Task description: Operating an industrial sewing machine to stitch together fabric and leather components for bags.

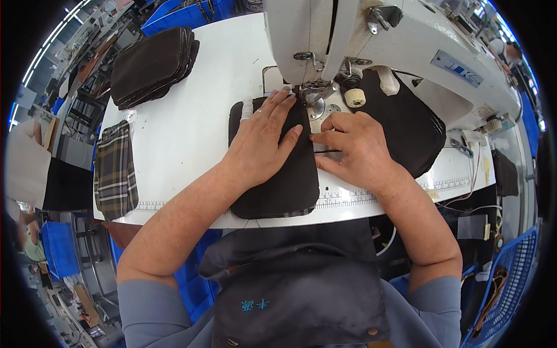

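Note:
A dark brown, round-cornered panel [272,185], leather or cloth, lies on the white sewing table under the presser foot [313,90] of a sewing machine. My left hand [261,136] rests flat on it, fingers stretched toward the foot and thumb apart; one finger has a white wrapping. At the panel's right edge, just in front of the foot, my right hand [357,145] is closed, with index finger and thumb at the edge. A thin dark line shows between those fingertips; whether it is a separate piece I cannot tell. The needle's tip is hidden.
The white sewing machine [418,40] arches over the table's right side, with another dark panel [406,127] beneath its arm. A stack of dark panels [151,69] and plaid fabric pieces [115,171] lie on the left. A blue basket [507,278] stands at lower right.

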Demonstrator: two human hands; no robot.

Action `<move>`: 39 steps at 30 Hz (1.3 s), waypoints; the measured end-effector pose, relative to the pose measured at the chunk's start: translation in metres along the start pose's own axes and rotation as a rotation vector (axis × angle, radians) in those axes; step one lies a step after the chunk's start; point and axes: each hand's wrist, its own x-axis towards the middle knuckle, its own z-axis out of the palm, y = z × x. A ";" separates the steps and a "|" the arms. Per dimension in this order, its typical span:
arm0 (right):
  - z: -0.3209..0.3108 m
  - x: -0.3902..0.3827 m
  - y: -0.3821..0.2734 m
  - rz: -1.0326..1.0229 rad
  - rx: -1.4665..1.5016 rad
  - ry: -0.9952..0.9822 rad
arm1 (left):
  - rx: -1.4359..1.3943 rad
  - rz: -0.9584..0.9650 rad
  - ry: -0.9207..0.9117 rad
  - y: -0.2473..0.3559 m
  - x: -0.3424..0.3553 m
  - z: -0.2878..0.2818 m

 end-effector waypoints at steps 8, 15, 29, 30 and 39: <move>0.005 -0.001 -0.001 -0.016 0.009 0.027 | -0.255 0.025 -0.031 -0.011 -0.002 -0.021; -0.006 -0.003 -0.001 0.002 -0.011 -0.060 | -0.064 0.249 -0.301 0.033 -0.043 -0.029; -0.026 -0.057 -0.050 -0.214 -0.013 -0.188 | 0.138 0.358 -0.231 0.042 -0.068 -0.033; -0.027 -0.058 -0.051 -0.209 -0.044 -0.194 | 0.136 0.362 -0.237 0.043 -0.067 -0.034; -0.023 -0.058 -0.047 -0.306 -0.033 -0.137 | 0.295 0.383 -0.211 0.051 -0.073 -0.034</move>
